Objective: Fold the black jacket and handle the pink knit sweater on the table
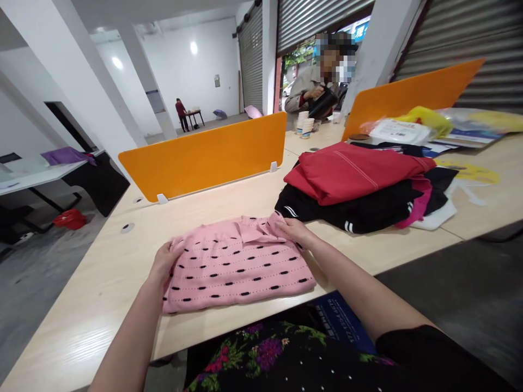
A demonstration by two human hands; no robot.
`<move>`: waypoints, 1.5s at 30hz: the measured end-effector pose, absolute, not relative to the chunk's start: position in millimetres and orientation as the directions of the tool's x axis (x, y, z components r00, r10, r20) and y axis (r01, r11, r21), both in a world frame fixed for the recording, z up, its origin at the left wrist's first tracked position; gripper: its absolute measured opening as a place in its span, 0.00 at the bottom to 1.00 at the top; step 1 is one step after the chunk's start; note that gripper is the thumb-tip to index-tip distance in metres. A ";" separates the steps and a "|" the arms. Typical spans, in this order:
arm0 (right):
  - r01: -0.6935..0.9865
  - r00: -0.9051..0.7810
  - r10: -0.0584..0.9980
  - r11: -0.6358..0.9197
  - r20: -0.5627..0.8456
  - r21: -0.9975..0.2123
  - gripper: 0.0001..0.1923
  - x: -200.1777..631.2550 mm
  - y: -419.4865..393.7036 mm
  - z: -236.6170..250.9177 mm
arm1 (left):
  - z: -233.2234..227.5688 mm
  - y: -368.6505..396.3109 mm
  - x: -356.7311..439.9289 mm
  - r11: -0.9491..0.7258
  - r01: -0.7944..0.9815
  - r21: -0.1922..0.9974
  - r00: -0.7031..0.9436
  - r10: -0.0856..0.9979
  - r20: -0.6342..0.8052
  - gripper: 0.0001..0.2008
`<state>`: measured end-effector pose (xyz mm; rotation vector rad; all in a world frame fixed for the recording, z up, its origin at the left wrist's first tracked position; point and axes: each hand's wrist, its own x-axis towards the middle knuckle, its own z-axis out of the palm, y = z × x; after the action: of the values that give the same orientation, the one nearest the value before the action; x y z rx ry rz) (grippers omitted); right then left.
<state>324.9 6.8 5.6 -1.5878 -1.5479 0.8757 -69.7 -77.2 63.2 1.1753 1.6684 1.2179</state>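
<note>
A pink sweater (241, 272) with rows of black dashes lies folded into a rough rectangle near the table's front edge. My left hand (166, 260) grips its left side, fingers closed on the cloth with the thumb on top. At its upper right corner, my right hand (295, 231) pinches the collar area, where the fabric is bunched. Part of each hand's fingers is hidden by the cloth. Just beyond my right hand is a pile of clothes, with a folded red garment (355, 171) on top of a black garment (327, 209) with white stripes.
Orange dividers (212, 158) stand along the table's (93, 283) middle. Plastic-wrapped packs (402, 130) lie at the right back. Across the table a person (312, 92) holds a dark jug (323, 102) by paper cups (306, 128). Another person (182, 115) stands far off at a small table.
</note>
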 end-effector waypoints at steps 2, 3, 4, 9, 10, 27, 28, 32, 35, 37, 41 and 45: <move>0.307 0.087 0.996 -0.016 0.011 -0.952 0.17 326.8 6.8 -3.2 | 72.1 -95.0 -67.6 0.059 0.066 0.996 -0.122 0.991 -0.051 0.17; 0.204 0.110 0.994 -0.022 0.000 -0.979 0.18 328.4 6.2 -7.4 | 75.6 -107.3 -67.9 0.030 0.023 0.999 -0.027 0.999 -0.030 0.14; 0.106 0.129 0.992 -0.022 -0.008 -0.994 0.19 330.3 5.3 -11.0 | 78.1 -121.4 -69.0 0.004 0.012 1.000 0.075 0.997 -0.005 0.12; -0.066 0.138 0.990 0.004 -0.005 -0.998 0.22 334.4 1.4 -15.0 | 80.9 -195.4 -72.9 -0.027 0.391 0.920 0.639 0.727 -0.250 0.16; -0.050 0.132 0.991 0.002 -0.004 -0.999 0.23 333.9 0.9 -14.0 | 81.6 -204.8 -71.9 -0.021 0.475 0.880 0.643 0.691 -0.330 0.16; 0.893 0.060 0.951 0.084 0.303 -0.442 0.24 321.8 -13.8 18.2 | 25.1 -66.4 -103.1 0.259 0.961 0.093 -0.275 0.931 0.240 0.18; 0.911 0.036 0.957 0.087 0.288 -0.402 0.21 319.8 -14.9 17.7 | 25.2 -66.6 -102.7 0.250 0.963 0.105 -0.269 0.927 0.259 0.17; 0.950 -0.029 0.923 0.145 0.383 -0.276 0.16 315.3 -19.7 15.9 | 32.6 -78.2 -101.9 0.254 0.949 0.185 -0.307 0.872 0.382 0.15; 0.944 -0.039 0.853 0.203 0.520 -0.261 0.15 314.2 -23.1 21.1 | 41.6 -93.4 -94.9 0.254 0.941 0.223 -0.333 0.803 0.493 0.17; 0.880 -0.012 0.834 0.271 0.552 -0.391 0.14 311.6 -24.3 29.3 | 45.1 -103.5 -80.8 0.082 0.978 0.191 -0.170 0.844 0.509 0.19; 0.538 0.099 0.842 0.403 0.530 -0.740 0.12 299.8 -25.8 55.0 | 39.2 -115.6 -32.3 -0.405 0.912 0.064 0.369 0.878 0.307 0.26; 0.375 0.079 0.801 0.527 0.593 -0.763 0.11 292.4 -24.9 74.4 | 27.9 -111.0 10.3 -0.525 0.849 0.050 0.508 0.840 0.188 0.21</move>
<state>292.4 -24.9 74.4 -1.0517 -1.5265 0.4294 10.3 -111.0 27.9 2.7707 1.5529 0.3027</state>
